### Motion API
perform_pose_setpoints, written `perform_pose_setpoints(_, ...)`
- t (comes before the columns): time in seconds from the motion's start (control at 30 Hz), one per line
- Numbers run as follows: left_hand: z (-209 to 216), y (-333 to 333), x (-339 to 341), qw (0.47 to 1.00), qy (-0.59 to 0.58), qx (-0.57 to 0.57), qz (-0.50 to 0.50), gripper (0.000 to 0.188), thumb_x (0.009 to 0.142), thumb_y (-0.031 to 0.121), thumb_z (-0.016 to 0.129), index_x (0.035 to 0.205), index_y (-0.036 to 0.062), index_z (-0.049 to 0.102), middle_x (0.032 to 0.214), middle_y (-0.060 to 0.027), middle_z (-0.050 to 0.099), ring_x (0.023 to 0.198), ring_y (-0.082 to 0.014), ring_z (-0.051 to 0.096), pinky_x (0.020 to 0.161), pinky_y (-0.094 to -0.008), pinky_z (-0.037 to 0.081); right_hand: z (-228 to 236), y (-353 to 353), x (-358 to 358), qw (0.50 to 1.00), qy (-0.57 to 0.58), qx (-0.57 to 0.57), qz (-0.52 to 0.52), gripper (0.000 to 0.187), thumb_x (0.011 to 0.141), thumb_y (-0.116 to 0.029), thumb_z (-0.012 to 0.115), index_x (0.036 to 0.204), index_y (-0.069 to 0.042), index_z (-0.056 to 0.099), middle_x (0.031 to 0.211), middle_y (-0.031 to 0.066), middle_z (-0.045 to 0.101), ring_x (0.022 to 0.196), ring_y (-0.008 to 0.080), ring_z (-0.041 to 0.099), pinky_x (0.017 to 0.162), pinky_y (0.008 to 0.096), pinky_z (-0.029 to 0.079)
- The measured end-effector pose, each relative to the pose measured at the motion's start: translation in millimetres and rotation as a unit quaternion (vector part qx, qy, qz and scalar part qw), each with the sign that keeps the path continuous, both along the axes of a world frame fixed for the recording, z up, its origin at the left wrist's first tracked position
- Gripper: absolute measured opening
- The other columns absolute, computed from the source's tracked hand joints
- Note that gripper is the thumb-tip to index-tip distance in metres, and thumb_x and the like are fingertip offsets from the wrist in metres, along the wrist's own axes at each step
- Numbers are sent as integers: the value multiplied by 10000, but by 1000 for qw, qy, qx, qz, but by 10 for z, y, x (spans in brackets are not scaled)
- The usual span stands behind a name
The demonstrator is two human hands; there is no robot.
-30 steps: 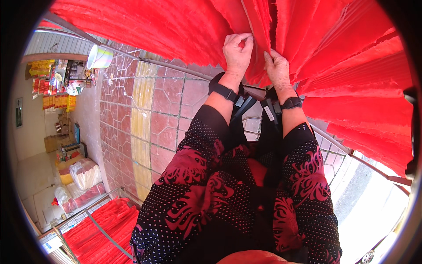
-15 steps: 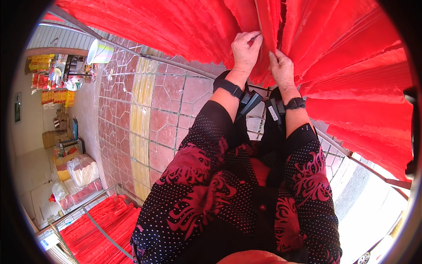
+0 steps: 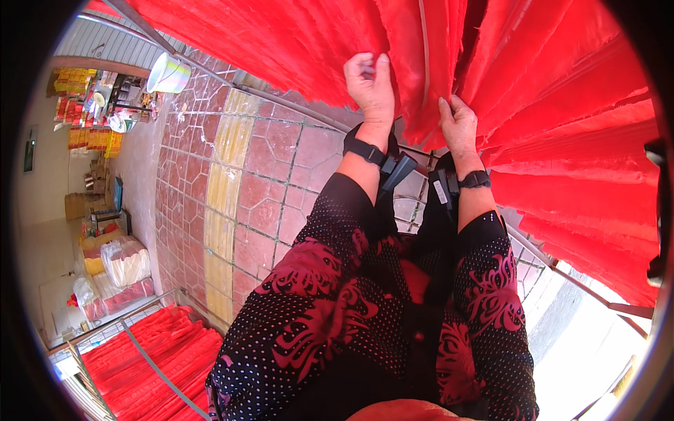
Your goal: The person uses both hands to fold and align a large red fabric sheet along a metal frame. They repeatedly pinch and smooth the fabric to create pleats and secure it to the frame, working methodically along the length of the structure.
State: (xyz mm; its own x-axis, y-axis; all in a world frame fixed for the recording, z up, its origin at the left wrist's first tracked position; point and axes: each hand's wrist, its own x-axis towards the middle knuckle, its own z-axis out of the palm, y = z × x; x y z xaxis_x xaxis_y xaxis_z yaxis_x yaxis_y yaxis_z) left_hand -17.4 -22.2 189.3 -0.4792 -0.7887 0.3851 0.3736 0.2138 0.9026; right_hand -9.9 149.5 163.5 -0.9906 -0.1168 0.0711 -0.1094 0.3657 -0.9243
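Note:
Red sheets with ragged edges, cloth or paper, hang in close folds in front of me. My left hand is raised against the folds, its thumb and half-curled fingers apart and nothing visible between them. The fingers are slightly blurred. Lower and to the right, my right hand is closed, thumb and forefinger pinching the lower edge of a red sheet beside a dark gap. Both wrists wear black bands.
A metal rail runs under the hanging sheets. More red sheets lie on a rack at lower left. A pale striped bucket stands at upper left, near goods on shelves. Tiled paving with a yellow strip lies below.
My left hand has moved left and away from the fold it was at, its fingers parting. My right hand has shifted slightly right and down, still at the sheets' edge.

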Motion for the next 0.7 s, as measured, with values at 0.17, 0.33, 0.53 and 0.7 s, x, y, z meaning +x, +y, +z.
perform_pose_setpoints(0.17,-1,-226,-13,996,1,-39,85,247,800,38,768,986,21,606,905,-34,534,697,-115,493,651,-253,453,-47,-13,-14,1000,25,2,-5,216,946,-210,620,1061,-37,682,807,118,671,747,212,642,695,320,503)
perform_pose_setpoints(0.33,22,-270,71,991,-26,-122,47,91,809,66,781,815,29,698,769,-29,601,671,-112,546,627,-257,463,-63,-30,-7,999,40,1,-20,177,957,-178,626,987,-11,677,684,-24,605,595,48,504,556,238,441)
perform_pose_setpoints(0.53,53,-211,110,981,-35,-183,47,87,810,72,781,852,30,718,731,-44,629,648,-124,571,613,-267,469,-84,-7,-22,1000,-8,2,4,228,930,-176,643,1093,-22,687,743,70,681,689,115,622,679,291,512)
perform_pose_setpoints(0.7,92,-147,150,967,-26,-252,23,87,782,31,749,800,52,666,704,-77,608,658,-230,588,612,-342,474,-81,6,-21,1000,-12,-16,-9,220,935,-160,651,1083,-4,694,755,42,677,692,73,592,672,262,515)
